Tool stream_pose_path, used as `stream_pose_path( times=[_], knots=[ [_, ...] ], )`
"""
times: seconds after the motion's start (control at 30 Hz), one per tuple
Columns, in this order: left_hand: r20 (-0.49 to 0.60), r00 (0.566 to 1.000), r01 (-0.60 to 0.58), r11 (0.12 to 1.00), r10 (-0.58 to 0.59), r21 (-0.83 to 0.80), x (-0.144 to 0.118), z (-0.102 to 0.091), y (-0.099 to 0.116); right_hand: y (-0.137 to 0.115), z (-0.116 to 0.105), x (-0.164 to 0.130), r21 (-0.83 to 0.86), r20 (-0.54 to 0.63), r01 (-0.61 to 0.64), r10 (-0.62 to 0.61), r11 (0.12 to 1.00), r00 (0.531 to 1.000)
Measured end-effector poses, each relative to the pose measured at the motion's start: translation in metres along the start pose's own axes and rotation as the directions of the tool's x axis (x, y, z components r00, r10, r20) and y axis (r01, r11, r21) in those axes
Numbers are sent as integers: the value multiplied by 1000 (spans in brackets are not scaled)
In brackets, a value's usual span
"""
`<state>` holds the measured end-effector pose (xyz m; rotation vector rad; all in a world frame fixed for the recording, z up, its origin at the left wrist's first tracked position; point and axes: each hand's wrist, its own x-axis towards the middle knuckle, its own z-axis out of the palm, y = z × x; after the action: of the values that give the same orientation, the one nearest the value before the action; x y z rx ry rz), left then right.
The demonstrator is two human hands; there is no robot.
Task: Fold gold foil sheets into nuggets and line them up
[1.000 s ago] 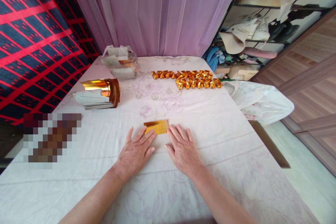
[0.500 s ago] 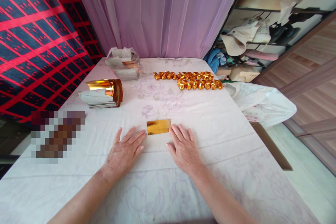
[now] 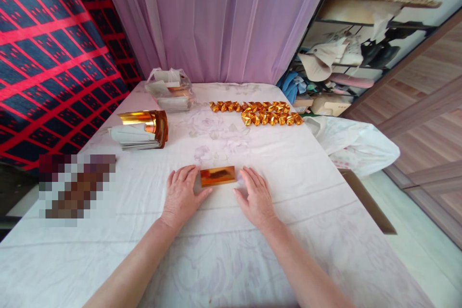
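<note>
A gold foil paper rectangle (image 3: 217, 176) lies on the tablecloth between my hands, with a dark reflection across its middle. My left hand (image 3: 183, 193) rests at its left end, fingers apart and slightly curved, thumb stretched toward the lower left corner. On the other side, my right hand (image 3: 255, 197) is open, fingertips just right of the foil, thumb pointing at its lower right corner. Neither hand grips anything. Beyond them stand two rows of folded gold foil pieces (image 3: 272, 118). A stack of foil sheets with pale backs (image 3: 142, 130) is at the left.
A clear plastic bag (image 3: 169, 90) with paper bundles sits at the table's back left. Right of the table are a white plastic bag (image 3: 361, 144) and a shelf with a cap (image 3: 319, 61) and shoes. A purple curtain (image 3: 216, 19) hangs behind. A pixelated patch covers something at left.
My left hand has turned, its fingers now pointing more forward and its thumb spread out. My right hand has shifted slightly right, away from the foil. The foil looks darker and a little narrower.
</note>
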<state>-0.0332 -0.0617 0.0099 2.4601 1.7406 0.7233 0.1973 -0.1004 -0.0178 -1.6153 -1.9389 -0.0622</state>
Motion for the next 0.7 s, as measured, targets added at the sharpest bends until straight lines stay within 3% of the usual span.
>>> stream_pose_path(
  times=[0.5,0.7],
  knots=[
    [-10,999,-47,978,46,-205,0,0,-7,3,-4,12,93,83,-46,39,995,996],
    [5,998,-58,925,65,-376,-2,-3,-8,3,-8,14,170,25,-17,13,985,1000]
  ],
)
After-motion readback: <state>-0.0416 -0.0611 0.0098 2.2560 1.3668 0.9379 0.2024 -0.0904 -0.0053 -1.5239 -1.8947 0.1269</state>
